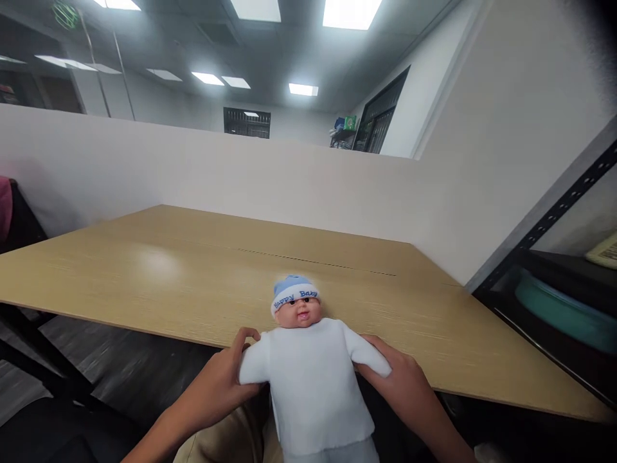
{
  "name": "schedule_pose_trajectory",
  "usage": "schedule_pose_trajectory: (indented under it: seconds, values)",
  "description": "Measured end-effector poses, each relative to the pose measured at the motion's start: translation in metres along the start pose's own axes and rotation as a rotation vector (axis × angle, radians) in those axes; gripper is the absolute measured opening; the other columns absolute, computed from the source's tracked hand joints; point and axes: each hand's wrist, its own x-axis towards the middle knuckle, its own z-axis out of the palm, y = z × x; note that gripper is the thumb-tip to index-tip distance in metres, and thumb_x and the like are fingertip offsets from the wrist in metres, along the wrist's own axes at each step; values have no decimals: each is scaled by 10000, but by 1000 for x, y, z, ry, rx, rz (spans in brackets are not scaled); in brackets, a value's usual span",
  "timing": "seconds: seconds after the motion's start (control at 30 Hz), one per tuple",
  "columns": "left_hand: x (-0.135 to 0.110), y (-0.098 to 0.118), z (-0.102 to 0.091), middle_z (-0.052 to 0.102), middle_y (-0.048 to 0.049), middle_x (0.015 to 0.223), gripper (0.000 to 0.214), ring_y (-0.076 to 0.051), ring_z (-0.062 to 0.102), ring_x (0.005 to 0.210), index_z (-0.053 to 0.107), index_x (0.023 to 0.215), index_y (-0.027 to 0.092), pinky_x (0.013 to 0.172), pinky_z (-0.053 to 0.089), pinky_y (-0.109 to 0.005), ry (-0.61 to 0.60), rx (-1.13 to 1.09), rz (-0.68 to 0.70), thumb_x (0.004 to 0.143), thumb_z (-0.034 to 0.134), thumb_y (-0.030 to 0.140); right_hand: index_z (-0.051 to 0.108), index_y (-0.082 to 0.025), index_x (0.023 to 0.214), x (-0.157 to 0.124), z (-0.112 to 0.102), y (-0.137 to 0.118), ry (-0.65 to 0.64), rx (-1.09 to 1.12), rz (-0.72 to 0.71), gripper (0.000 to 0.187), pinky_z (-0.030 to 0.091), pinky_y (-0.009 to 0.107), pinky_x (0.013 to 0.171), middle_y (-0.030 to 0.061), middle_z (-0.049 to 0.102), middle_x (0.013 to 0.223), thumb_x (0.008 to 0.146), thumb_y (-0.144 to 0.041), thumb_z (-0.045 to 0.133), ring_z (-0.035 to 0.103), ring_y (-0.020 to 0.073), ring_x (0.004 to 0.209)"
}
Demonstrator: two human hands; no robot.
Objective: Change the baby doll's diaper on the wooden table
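A baby doll (311, 373) in a white top and a blue "Happy Baby" cap lies face up at the near edge of the wooden table (193, 276), its head on the tabletop and its body hanging toward my lap. My left hand (224, 379) is closed around the doll's arm on the left side. My right hand (400, 376) grips the doll's other arm from beneath, fingers curled around it. The doll's legs are cut off by the bottom of the view.
A white partition wall (241, 173) runs behind the table. A black metal shelf (554, 225) stands at the right with a teal round container (563, 312) on it. Dark chair parts (29, 360) sit at the left below the table edge.
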Motion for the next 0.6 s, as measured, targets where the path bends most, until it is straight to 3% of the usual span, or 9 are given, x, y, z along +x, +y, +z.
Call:
schedule_pose_trajectory:
  seconds: [0.1, 0.23, 0.43, 0.6]
  values:
    - [20, -3, 0, 761, -31, 1153, 654, -245, 707, 913, 390, 1405, 286, 803, 473, -314, -48, 80, 31, 807, 647, 220, 741, -339, 1214, 3, 8, 26, 15, -37, 0, 330, 607, 416, 825, 37, 839, 1124, 922, -435, 620, 781, 320, 990]
    - [30, -13, -6, 762, -41, 1157, 660, -294, 726, 973, 415, 1446, 297, 816, 449, -345, -61, 253, 1, 839, 676, 287, 725, -321, 1269, 1, 14, 56, 19, -24, -111, 376, 616, 439, 943, 61, 808, 1271, 915, -350, 601, 767, 322, 1128]
    - [38, -35, -17, 796, -62, 1143, 371, -340, 747, 1044, 646, 1179, 286, 851, 455, -385, -27, 436, -75, 899, 726, 515, 742, -338, 1286, 3, 20, 84, 84, -41, -131, 385, 625, 502, 997, 79, 810, 1274, 986, -560, 646, 754, 347, 1170]
    - [58, -51, -24, 782, -80, 1091, 368, -333, 736, 1016, 667, 1126, 265, 824, 460, -393, 80, 505, -55, 938, 686, 581, 744, -365, 1327, 29, 26, 87, 111, -90, -142, 426, 612, 524, 1031, 67, 781, 1346, 1003, -607, 610, 720, 348, 1240]
